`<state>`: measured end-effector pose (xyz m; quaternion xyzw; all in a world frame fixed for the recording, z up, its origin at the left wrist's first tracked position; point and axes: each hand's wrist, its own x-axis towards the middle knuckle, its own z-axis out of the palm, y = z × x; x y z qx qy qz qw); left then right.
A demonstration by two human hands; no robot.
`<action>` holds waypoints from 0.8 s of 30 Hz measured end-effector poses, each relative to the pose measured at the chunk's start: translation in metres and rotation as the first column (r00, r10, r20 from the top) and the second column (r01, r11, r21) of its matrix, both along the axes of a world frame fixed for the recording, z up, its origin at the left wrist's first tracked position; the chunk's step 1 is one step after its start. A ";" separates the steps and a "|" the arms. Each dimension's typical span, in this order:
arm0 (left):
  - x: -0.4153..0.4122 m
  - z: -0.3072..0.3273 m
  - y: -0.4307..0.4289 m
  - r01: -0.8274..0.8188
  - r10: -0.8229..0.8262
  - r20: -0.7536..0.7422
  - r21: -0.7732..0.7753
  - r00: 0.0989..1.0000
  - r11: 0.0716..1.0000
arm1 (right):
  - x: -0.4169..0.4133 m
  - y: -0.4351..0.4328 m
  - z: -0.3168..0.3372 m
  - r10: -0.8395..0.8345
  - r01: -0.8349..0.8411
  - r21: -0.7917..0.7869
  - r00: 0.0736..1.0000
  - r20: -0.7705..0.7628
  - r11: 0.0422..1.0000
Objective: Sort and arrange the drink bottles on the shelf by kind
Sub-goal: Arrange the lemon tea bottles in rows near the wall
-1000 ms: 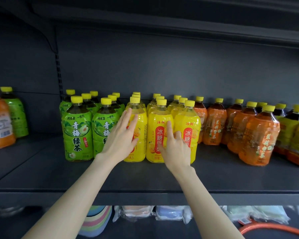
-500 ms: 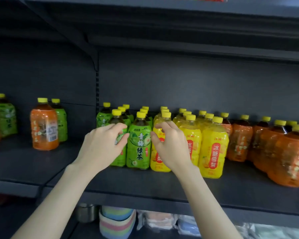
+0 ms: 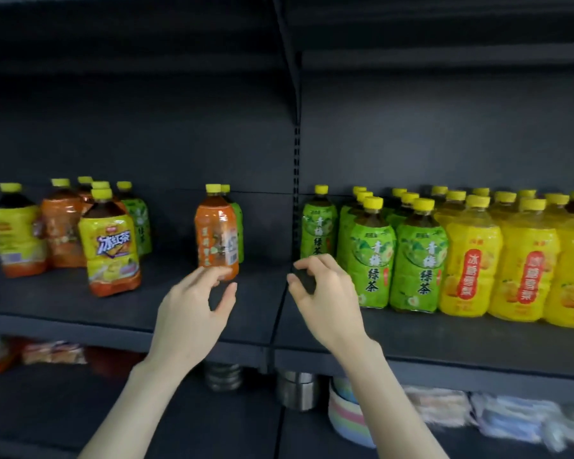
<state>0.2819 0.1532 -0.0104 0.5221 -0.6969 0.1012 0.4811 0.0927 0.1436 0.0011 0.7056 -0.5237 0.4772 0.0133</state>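
Observation:
On the dark shelf (image 3: 80, 303), an orange-labelled bottle (image 3: 215, 230) stands alone near the middle, with a green bottle (image 3: 238, 226) mostly hidden behind it. My left hand (image 3: 193, 313) hovers just in front of the orange bottle, fingers apart and empty. My right hand (image 3: 325, 303) is beside it, fingers loosely curled and empty, just left of the green tea bottles (image 3: 371, 253). Yellow bottles (image 3: 471, 260) are grouped to the right of the green ones. A mixed cluster (image 3: 108, 246) of yellow, orange and green bottles stands at the far left.
A slotted upright (image 3: 296, 150) divides the two shelf bays. Below the shelf sit metal tins (image 3: 294, 390), stacked pastel bowls (image 3: 347, 412) and wrapped packets (image 3: 444, 405). Bare shelf lies between the mixed cluster and the lone orange bottle.
The view has swung left and both hands have come off the green and yellow bottles. My left hand now reaches toward the lone orange bottle.

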 end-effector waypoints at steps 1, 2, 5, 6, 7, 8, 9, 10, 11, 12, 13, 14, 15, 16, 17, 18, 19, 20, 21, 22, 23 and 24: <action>0.012 0.000 -0.008 -0.005 0.005 -0.010 -0.014 1.000 1.000 | 0.013 -0.008 0.002 0.005 -0.005 -0.001 1.000 0.006 1.000; 0.024 0.001 -0.017 -0.013 0.012 -0.027 -0.025 1.000 1.000 | 0.025 -0.016 0.004 0.012 -0.012 -0.002 1.000 0.007 1.000; 0.056 -0.003 -0.045 -0.044 0.039 -0.089 -0.051 0.995 0.998 | 0.059 -0.046 0.007 0.037 -0.037 -0.007 0.999 -0.001 0.999; 0.067 -0.005 -0.055 -0.054 0.048 -0.105 -0.053 0.993 0.997 | 0.070 -0.056 0.007 0.046 -0.046 -0.005 0.999 0.004 0.999; 0.076 -0.008 -0.066 -0.062 0.055 -0.123 -0.051 0.991 0.997 | 0.081 -0.068 0.006 0.055 -0.055 -0.001 0.998 0.012 0.999; 0.086 -0.012 -0.077 -0.074 0.067 -0.140 -0.047 0.988 0.996 | 0.091 -0.079 0.004 0.064 -0.064 0.004 0.998 0.020 0.998; 0.095 -0.017 -0.089 -0.095 0.086 -0.154 -0.051 0.984 0.994 | 0.102 -0.090 0.002 0.076 -0.076 0.013 0.997 0.030 0.997; 0.104 -0.021 -0.100 -0.128 0.116 -0.166 -0.061 0.979 0.990 | 0.112 -0.102 0.000 0.089 -0.090 0.027 0.995 0.040 0.996; 0.112 -0.024 -0.111 -0.172 0.157 -0.179 -0.069 0.971 0.983 | 0.121 -0.114 0.000 0.100 -0.103 0.044 0.994 0.050 0.994; 0.121 -0.027 -0.121 -0.224 0.207 -0.194 -0.067 0.959 0.972 | 0.130 -0.127 0.000 0.109 -0.113 0.059 0.992 0.064 0.992; 0.129 -0.030 -0.130 -0.279 0.262 -0.209 -0.059 0.942 0.958 | 0.139 -0.139 -0.001 0.114 -0.120 0.075 0.990 0.084 0.990; 0.139 -0.032 -0.140 -0.333 0.314 -0.228 -0.050 0.922 0.942 | 0.146 -0.151 -0.002 0.115 -0.124 0.092 0.988 0.101 0.988; 0.150 -0.034 -0.149 -0.377 0.356 -0.253 -0.038 0.899 0.925 | 0.153 -0.162 -0.003 0.111 -0.122 0.109 0.988 0.108 0.986; 0.160 -0.033 -0.157 -0.403 0.383 -0.286 -0.014 0.879 0.915 | 0.159 -0.173 -0.003 0.100 -0.113 0.120 0.988 0.114 0.986; 0.171 -0.032 -0.165 -0.410 0.394 -0.322 0.019 0.861 0.912 | 0.165 -0.183 -0.004 0.086 -0.102 0.124 0.988 0.128 0.987; 0.180 -0.030 -0.172 -0.403 0.394 -0.360 0.051 0.846 0.914 | 0.170 -0.191 -0.006 0.077 -0.097 0.124 0.984 0.158 0.988; 0.188 -0.028 -0.178 -0.386 0.381 -0.395 0.070 0.836 0.920 | 0.175 -0.198 -0.007 0.074 -0.103 0.131 0.975 0.207 0.986; 0.196 -0.027 -0.185 -0.357 0.355 -0.428 0.079 0.831 0.931 | 0.180 -0.204 -0.008 0.076 -0.115 0.139 0.962 0.262 0.984; 0.201 -0.026 -0.189 -0.321 0.326 -0.454 0.089 0.830 0.943 | 0.184 -0.209 -0.009 0.070 -0.118 0.147 0.951 0.301 0.982; 0.205 -0.024 -0.194 -0.290 0.303 -0.468 0.102 0.830 0.952 | 0.189 -0.214 -0.010 0.052 -0.105 0.154 0.948 0.313 0.983; 0.209 -0.024 -0.198 -0.266 0.287 -0.472 0.114 0.833 0.957 | 0.193 -0.219 -0.011 0.022 -0.073 0.157 0.953 0.301 0.985; 0.212 -0.024 -0.202 -0.240 0.268 -0.471 0.119 0.841 0.963 | 0.195 -0.223 -0.012 -0.010 -0.034 0.149 0.959 0.284 0.988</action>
